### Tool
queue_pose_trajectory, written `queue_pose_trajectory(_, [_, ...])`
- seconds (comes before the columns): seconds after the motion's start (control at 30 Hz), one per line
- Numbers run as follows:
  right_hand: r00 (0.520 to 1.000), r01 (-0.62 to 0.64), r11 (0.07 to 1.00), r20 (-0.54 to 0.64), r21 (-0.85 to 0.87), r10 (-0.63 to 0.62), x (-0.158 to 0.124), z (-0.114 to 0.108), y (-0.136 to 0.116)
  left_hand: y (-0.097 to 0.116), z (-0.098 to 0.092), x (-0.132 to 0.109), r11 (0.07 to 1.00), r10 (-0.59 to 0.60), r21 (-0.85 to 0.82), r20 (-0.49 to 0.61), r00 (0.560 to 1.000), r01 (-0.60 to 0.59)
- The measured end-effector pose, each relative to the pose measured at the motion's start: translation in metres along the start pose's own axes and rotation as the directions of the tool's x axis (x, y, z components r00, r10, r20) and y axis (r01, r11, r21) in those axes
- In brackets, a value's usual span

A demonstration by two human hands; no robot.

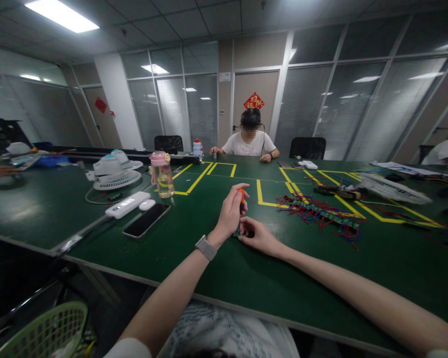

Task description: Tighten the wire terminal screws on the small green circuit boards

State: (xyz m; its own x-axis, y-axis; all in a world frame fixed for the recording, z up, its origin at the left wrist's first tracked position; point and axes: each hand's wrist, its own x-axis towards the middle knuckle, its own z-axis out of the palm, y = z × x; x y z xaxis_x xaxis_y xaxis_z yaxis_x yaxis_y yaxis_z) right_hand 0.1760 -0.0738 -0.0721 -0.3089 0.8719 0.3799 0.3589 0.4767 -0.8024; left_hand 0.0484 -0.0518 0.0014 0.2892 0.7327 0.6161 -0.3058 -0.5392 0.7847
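Phone (147, 220): flat on the green table (194, 221), well left of the grip
Left hand (230, 213): fingers curled closed round the handle of an orange-and-black tool (241, 193) – likely a screwdriver
Tool's long axis: close to upright, orange end up, lower end down toward the table
Small part (238, 233): below the tool and left of the other hand's fingertips, mostly hidden; whether the tip touches it cannot be told
Right hand (259, 237): low and nearer the part, thumb and fingers bent toward it – pinching or merely steadying, the view does not settle
Wired boards (321, 211): in a row, right of and beyond the right hand
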Motion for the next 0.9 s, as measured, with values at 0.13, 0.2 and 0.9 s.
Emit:
queue_pose_trajectory(0.13, [1.0, -0.022, 0.983, -0.012, -0.181, 0.02, -0.002, 0.0, -0.008, 0.003, -0.01, 0.007, 0.996, 0.048, 0.073, 0.003, 0.999, -0.048])
queue_pose_trajectory(0.2, [1.0, -0.01, 0.975, 0.005, -0.223, 0.011, -0.002, -0.001, -0.007, 0.003, -0.016, 0.009, 0.996, 0.031, 0.08, 0.003, 1.0, -0.031])
queue_pose_trajectory(0.9, [0.999, 0.027, 0.985, 0.025, -0.173, -0.023, 0.0, -0.003, 0.002, 0.008, -0.01, 0.002, 0.918, 0.186, 0.366, -0.059, 0.981, -0.152])
